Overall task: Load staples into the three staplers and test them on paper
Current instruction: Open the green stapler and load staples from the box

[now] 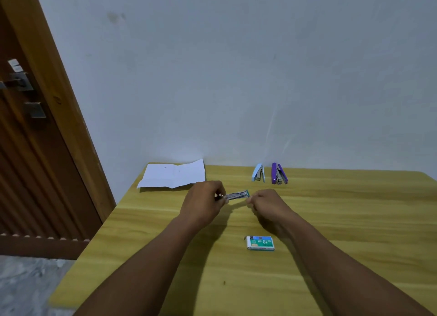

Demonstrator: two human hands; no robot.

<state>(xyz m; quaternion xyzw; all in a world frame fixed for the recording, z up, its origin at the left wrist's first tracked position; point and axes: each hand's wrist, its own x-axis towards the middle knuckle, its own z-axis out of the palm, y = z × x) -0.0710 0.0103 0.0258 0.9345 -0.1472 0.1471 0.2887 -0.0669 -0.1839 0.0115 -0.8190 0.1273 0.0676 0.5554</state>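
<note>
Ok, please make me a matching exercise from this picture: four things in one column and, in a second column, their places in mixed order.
Things
1. sheet of paper
2. purple stapler
3. green stapler
4. staple box

Places
A. gripped by the left hand
B. on the table, nearest the person
C. at the far left corner of the table
D. just right of the light blue stapler

Pairs: 1-C, 2-D, 3-A, 4-B
</note>
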